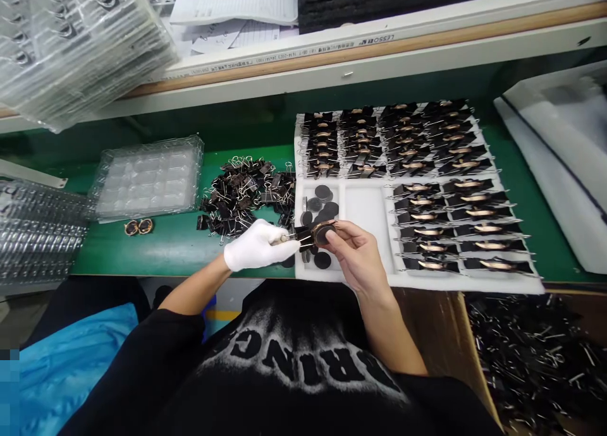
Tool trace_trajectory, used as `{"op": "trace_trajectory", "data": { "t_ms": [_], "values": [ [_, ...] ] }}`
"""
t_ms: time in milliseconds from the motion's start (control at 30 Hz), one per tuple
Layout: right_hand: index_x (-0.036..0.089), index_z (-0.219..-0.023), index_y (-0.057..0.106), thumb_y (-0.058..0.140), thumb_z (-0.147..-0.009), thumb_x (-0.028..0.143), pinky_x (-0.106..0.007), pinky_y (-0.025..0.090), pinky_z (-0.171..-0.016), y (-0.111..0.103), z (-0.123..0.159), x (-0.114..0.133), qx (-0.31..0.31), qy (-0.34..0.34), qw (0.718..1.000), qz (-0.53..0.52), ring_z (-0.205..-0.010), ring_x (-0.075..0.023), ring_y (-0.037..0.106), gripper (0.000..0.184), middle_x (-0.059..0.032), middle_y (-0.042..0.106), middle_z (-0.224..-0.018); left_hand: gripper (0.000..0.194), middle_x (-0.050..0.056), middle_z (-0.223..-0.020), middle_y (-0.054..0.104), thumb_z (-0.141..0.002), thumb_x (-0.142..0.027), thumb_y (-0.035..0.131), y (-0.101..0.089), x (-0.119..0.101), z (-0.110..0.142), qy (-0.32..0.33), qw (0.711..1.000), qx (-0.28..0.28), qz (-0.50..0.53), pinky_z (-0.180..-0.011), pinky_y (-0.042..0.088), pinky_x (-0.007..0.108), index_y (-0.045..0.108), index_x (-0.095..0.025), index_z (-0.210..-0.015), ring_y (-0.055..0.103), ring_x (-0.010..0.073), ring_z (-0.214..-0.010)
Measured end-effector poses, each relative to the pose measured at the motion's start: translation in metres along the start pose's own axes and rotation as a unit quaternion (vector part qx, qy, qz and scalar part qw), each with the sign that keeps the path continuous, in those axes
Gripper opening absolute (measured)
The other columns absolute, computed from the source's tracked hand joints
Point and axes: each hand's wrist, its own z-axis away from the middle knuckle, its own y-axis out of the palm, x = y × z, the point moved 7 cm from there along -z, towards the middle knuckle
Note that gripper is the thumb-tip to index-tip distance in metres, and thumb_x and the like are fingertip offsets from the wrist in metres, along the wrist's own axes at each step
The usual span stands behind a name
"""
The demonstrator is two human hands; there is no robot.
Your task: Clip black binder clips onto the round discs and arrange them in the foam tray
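My left hand (260,244), in a white glove, pinches the wire handles of a black binder clip (303,238). My bare right hand (355,253) holds a round black disc with a gold-coloured rim (323,234), thumb on its face. The clip's jaw meets the left edge of this round piece; whether it bites on it I cannot tell. Both hands are over the near left corner of a white foam tray (348,273). Loose black discs (323,260) lie in the tray compartment beneath them. A heap of binder clips (241,193) lies beyond my left hand.
Rows of clipped gold-rimmed pieces (408,139) fill much of the foam tray. Two round gold-rimmed pieces (138,227) lie on the green table (190,259) at left, near stacked clear plastic trays (147,177). A box of binder clips (540,354) stands below right. A shelf edge (348,74) crosses behind.
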Motion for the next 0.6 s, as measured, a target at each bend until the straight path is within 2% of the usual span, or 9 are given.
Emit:
{"op": "trace_trajectory", "data": {
  "t_ms": [133, 267, 367, 400, 500, 533, 600],
  "values": [
    [0.025, -0.096, 0.082, 0.094, -0.074, 0.038, -0.036, 0.065, -0.089, 0.005, 0.002, -0.001, 0.012, -0.03, 0.998, 0.048, -0.092, -0.02, 0.078, 0.028, -0.0035, 0.083, -0.099, 0.05, -0.007, -0.05, 0.033, -0.094, -0.045, 0.058, 0.007, 0.002, 0.001, -0.028, 1.0, 0.001, 0.002, -0.047, 0.025, 0.024, 0.04, -0.019, -0.055, 0.029, 0.0071, -0.049],
    [0.027, -0.097, 0.083, 0.092, -0.077, 0.037, -0.035, 0.064, -0.09, 0.01, 0.004, -0.001, 0.024, -0.04, 0.997, 0.062, -0.095, -0.0204, 0.078, 0.024, -0.0035, 0.083, -0.099, 0.05, -0.007, -0.051, 0.032, -0.093, -0.046, 0.06, 0.006, 0.002, 0.006, -0.054, 0.998, -0.003, -0.016, -0.048, 0.025, 0.025, 0.041, -0.019, -0.055, 0.028, 0.0074, -0.05],
    [0.027, -0.096, 0.083, 0.093, -0.076, 0.037, -0.033, 0.063, -0.089, 0.009, 0.004, 0.0, 0.017, -0.037, 0.998, 0.049, -0.094, -0.0191, 0.076, 0.025, -0.0028, 0.082, -0.099, 0.042, -0.006, -0.053, 0.043, -0.099, -0.043, 0.051, -0.003, 0.004, 0.009, -0.053, 0.994, 0.021, -0.09, -0.052, 0.033, 0.024, 0.057, -0.02, -0.065, 0.039, 0.0091, -0.05],
    [0.027, -0.095, 0.083, 0.094, -0.074, 0.038, -0.032, 0.063, -0.087, 0.007, 0.004, 0.0, 0.01, -0.03, 0.999, 0.031, -0.092, -0.0185, 0.075, 0.027, -0.0024, 0.081, -0.098, 0.041, -0.005, -0.055, 0.048, -0.102, -0.042, 0.046, -0.01, 0.007, 0.009, -0.054, 0.991, 0.012, -0.125, -0.056, 0.035, 0.025, 0.063, -0.02, -0.071, 0.044, 0.0105, -0.052],
    [0.025, -0.09, 0.079, 0.095, -0.071, 0.044, -0.029, 0.062, -0.078, 0.001, 0.001, -0.001, -0.02, 0.002, 0.998, -0.055, -0.084, -0.016, 0.071, 0.031, -0.0009, 0.077, -0.094, 0.048, 0.001, -0.064, 0.06, -0.106, -0.047, 0.041, -0.038, 0.018, 0.008, -0.079, 0.966, -0.067, -0.238, -0.066, 0.037, 0.031, 0.069, -0.019, -0.079, 0.055, 0.0161, -0.061],
    [0.025, -0.088, 0.078, 0.095, -0.071, 0.046, -0.028, 0.062, -0.075, -0.001, 0.001, -0.002, -0.027, 0.011, 0.996, -0.081, -0.082, -0.0149, 0.07, 0.032, -0.0001, 0.075, -0.092, 0.048, 0.003, -0.067, 0.063, -0.105, -0.05, 0.043, -0.043, 0.021, 0.007, -0.079, 0.953, -0.072, -0.285, -0.069, 0.036, 0.033, 0.069, -0.018, -0.08, 0.057, 0.0183, -0.065],
    [0.025, -0.086, 0.074, 0.093, -0.073, 0.049, -0.025, 0.06, -0.07, 0.0, -0.001, -0.003, -0.027, 0.02, 0.992, -0.118, -0.076, -0.0125, 0.065, 0.033, 0.0017, 0.07, -0.086, 0.043, 0.008, -0.08, 0.068, -0.104, -0.052, 0.049, -0.041, 0.026, 0.002, -0.057, 0.918, -0.035, -0.39, -0.076, 0.036, 0.036, 0.073, -0.018, -0.091, 0.063, 0.0232, -0.077]
  ]
}}
